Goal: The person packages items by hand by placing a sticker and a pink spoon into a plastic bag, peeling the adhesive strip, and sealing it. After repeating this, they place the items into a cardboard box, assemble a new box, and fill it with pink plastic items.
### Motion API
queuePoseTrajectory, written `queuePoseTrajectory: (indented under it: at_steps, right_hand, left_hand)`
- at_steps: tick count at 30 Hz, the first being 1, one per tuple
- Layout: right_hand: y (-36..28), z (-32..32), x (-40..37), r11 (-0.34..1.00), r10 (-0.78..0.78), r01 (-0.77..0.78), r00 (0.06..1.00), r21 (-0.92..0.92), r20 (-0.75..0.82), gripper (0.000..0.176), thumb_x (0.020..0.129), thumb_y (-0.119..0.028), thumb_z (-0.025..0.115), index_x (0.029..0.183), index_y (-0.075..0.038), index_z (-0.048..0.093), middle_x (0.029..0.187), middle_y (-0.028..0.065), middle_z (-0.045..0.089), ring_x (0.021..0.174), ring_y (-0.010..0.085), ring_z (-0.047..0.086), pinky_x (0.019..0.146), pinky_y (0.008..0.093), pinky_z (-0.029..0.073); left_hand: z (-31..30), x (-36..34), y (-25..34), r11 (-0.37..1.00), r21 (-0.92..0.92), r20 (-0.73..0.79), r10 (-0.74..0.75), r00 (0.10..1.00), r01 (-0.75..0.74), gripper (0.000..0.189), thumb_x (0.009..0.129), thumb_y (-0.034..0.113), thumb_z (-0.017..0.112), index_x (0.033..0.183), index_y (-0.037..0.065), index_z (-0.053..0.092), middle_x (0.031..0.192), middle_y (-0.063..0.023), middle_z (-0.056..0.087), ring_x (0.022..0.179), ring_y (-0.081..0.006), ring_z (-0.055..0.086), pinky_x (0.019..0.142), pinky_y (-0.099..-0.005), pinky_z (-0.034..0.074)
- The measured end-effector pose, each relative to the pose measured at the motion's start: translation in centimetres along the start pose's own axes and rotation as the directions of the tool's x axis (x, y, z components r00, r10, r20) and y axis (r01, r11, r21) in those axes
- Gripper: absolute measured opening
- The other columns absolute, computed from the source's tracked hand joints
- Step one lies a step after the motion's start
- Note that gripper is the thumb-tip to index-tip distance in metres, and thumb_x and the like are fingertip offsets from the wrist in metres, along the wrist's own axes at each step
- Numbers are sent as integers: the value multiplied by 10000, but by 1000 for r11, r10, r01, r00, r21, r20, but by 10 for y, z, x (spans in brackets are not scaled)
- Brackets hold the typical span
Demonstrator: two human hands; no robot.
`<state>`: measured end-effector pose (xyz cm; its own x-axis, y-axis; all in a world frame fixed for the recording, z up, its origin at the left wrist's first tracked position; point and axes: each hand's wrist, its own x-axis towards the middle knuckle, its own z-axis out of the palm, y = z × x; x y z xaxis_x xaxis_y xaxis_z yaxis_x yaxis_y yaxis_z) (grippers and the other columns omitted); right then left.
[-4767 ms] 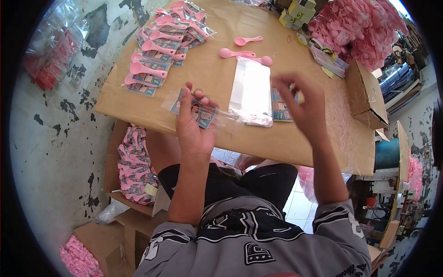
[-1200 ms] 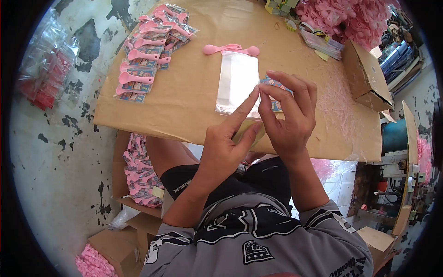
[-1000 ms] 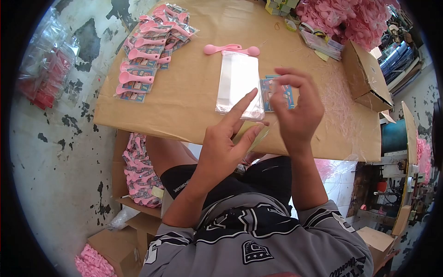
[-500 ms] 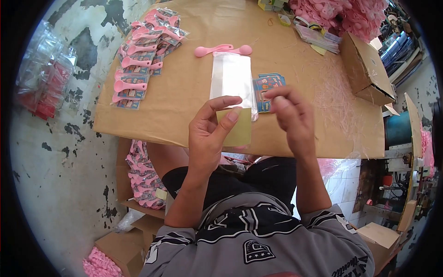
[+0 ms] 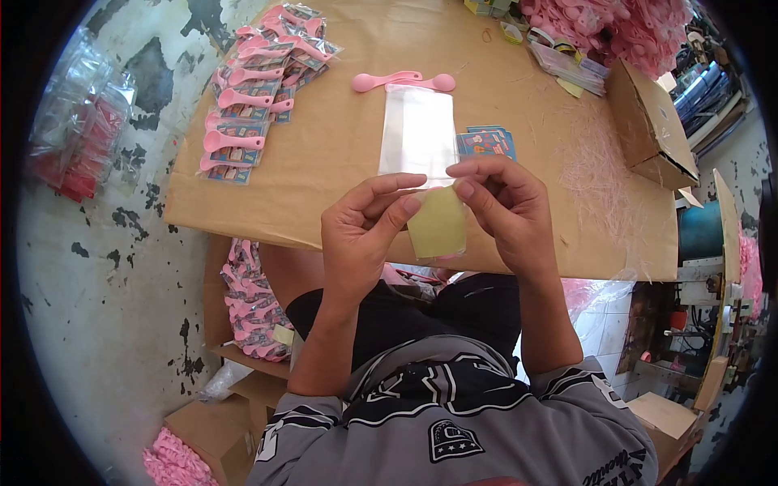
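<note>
My left hand (image 5: 362,231) pinches the upper left corner of a yellowish-green card (image 5: 438,223), which seems to sit in a clear bag. At its upper right corner, my right hand (image 5: 504,212) grips it between thumb and fingers. Just beyond my hands lies a stack of clear plastic bags (image 5: 417,134), with two pink spoons (image 5: 438,82) across its far end. Blue printed cards (image 5: 488,144) rest right of the bags, partly hidden by my right hand.
Bagged pink spoons with cards (image 5: 235,140) cover the table's left side. A cardboard box (image 5: 648,121) stands at the right edge, near a pink heap (image 5: 604,32) at the back. Below left, an open box holds more packed spoons (image 5: 255,304).
My right hand has moved left and closed on the card's upper right corner. The card has shifted slightly right and now looks bent.
</note>
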<state>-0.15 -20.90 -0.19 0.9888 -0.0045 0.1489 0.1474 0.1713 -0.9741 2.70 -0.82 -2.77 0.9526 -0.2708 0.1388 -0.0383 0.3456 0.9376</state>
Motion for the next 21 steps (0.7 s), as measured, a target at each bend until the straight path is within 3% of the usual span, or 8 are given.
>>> queuePoseTrajectory:
  at_steps: [5, 10, 13, 17, 19, 21]
  right_hand:
    - [9, -10, 4, 960, -239, 254, 962, -114, 133, 96, 997, 2, 668, 1028, 9, 758, 989, 60, 678, 922, 116, 631, 813, 253, 488]
    - [-3, -12, 1, 958, -214, 240, 963, -159, 164, 119, 946, 61, 650, 966, 17, 758, 983, 72, 649, 912, 138, 612, 795, 265, 469]
    - [-7, -13, 0, 940, -254, 288, 949, -185, 186, 88, 917, 49, 678, 942, 13, 754, 984, 67, 648, 861, 118, 592, 739, 248, 447]
    - [-10, -12, -5, 921, -202, 245, 965, -303, 167, 94, 893, 48, 724, 962, -16, 716, 980, 25, 629, 772, 54, 525, 648, 209, 392]
    - [-1, -10, -8, 950, -184, 198, 980, -243, 79, 191, 887, 61, 739, 1038, -33, 668, 973, -1, 613, 743, 25, 486, 623, 191, 364]
    - [6, -6, -9, 966, -186, 190, 982, -175, 38, 284, 885, 70, 751, 1107, -47, 619, 966, -21, 598, 724, 6, 464, 613, 177, 348]
  left_hand:
    - [-9, -3, -1, 987, -14, 73, 163, 984, -162, 168, 1003, -17, 668, 1166, -55, 680, 1101, -160, 774, 999, -154, 735, 887, -273, 580]
    - [-21, -4, 0, 965, 38, 215, 246, 945, -260, 95, 996, -67, 607, 1074, -55, 659, 1100, -164, 764, 1006, -144, 716, 879, -258, 555]
    - [-24, -2, -2, 964, -29, 210, 263, 942, -263, 71, 983, -70, 606, 1035, -51, 651, 1071, -138, 755, 972, -111, 699, 861, -239, 541]
    - [-16, -4, -1, 991, -12, 174, 132, 976, -132, 116, 965, -74, 650, 1075, -40, 633, 1066, -127, 743, 965, -108, 698, 859, -240, 556]
    - [-8, -2, 0, 998, -32, 147, 63, 987, -59, 199, 923, -85, 718, 1092, -26, 631, 1046, -154, 747, 991, -148, 723, 851, -259, 582]
    - [5, -2, 15, 989, -151, 132, 26, 991, -6, 356, 910, -90, 741, 1239, -40, 614, 1138, -170, 758, 1062, -186, 732, 876, -268, 600]
